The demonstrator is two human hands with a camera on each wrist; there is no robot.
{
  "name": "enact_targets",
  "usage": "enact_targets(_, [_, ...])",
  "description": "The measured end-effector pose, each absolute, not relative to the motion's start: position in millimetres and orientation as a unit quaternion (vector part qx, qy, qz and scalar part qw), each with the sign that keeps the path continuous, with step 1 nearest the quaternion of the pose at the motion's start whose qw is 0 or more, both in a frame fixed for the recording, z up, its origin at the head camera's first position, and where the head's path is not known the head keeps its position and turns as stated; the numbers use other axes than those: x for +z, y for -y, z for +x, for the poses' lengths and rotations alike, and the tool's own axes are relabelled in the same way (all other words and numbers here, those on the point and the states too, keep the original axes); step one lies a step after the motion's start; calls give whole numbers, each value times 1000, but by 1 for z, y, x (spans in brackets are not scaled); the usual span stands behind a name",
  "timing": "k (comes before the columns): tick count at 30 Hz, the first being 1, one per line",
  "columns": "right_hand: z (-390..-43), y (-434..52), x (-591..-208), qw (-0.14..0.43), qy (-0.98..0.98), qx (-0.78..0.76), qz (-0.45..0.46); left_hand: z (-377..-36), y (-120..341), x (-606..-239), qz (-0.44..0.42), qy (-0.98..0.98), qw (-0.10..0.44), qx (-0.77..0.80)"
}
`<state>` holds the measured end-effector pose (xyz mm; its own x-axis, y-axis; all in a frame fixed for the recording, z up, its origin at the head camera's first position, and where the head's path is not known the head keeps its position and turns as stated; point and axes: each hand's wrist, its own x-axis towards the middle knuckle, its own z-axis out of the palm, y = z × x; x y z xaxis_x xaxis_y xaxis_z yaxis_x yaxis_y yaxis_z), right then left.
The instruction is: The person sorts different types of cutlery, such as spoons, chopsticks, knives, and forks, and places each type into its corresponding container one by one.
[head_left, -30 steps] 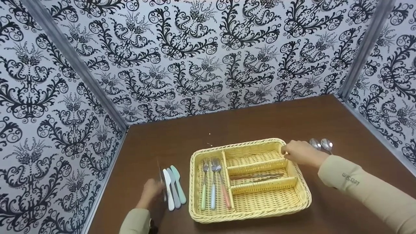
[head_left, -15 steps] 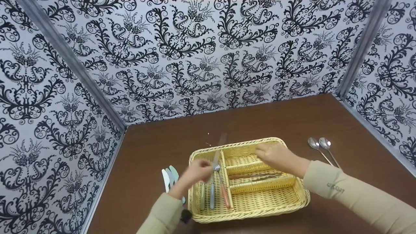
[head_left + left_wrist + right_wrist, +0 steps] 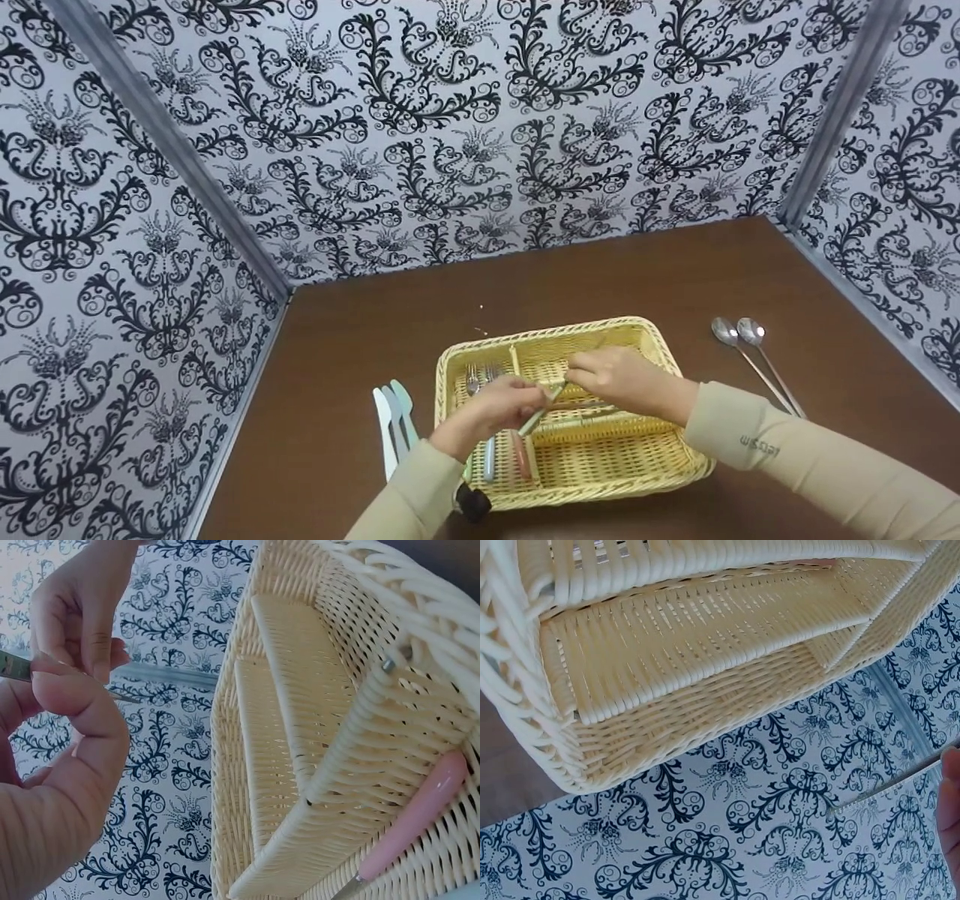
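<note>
Knife (image 3: 541,409) with a pale green handle sits slanted above the middle of the wicker basket (image 3: 679,469), held by both hands over the long divider that separates the left compartment from the three short ones on the right. The left hand (image 3: 496,409) has its fingers curled round the handle end, and in the left wrist view thumb and forefinger (image 3: 82,701) pinch the thin shaft. The right hand (image 3: 616,379) comes in from the right with its fingers bent down onto the blade end; the right wrist view shows only a fingertip (image 3: 951,799) beside the narrow blade (image 3: 889,787), so how firmly it grips I cannot tell, though its fingers do close on the metal in the head view. Below the hands, in the left compartment, lie forks (image 3: 480,375) with their tines toward the far rim and a pink handle (image 3: 519,461) and a blue handle (image 3: 489,459) toward the near rim. The basket stands near the front middle of the brown counter (image 3: 352,330). Just left of it, three more knives (image 3: 394,420) lie side by side, near the counter's left edge. Two long spoons (image 3: 754,352) lie together toward the right edge, well apart from the basket. Patterned black-and-white walls (image 3: 450,135) enclose the counter on three sides.
</note>
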<state>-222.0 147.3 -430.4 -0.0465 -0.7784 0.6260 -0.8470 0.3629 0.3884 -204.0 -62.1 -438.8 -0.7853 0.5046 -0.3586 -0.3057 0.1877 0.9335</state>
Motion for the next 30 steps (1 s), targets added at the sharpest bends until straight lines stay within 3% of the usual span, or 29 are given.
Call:
enact_targets(13, [-229, -148, -442, 384, 706, 26, 595, -207, 69, -447, 96, -677, 330, 651])
enact_targets(19, [-244, -153, -450, 373, 715, 58, 589, -217, 94, -445, 117, -737, 245, 618])
enact_targets(23, [-252, -168, -460, 301, 779, 108, 539, -230, 130, -447, 65, -760, 157, 628])
enact_targets(30, [-252, -175, -467, 90, 877, 103, 460, -233, 191, -474, -74, -770, 52, 632])
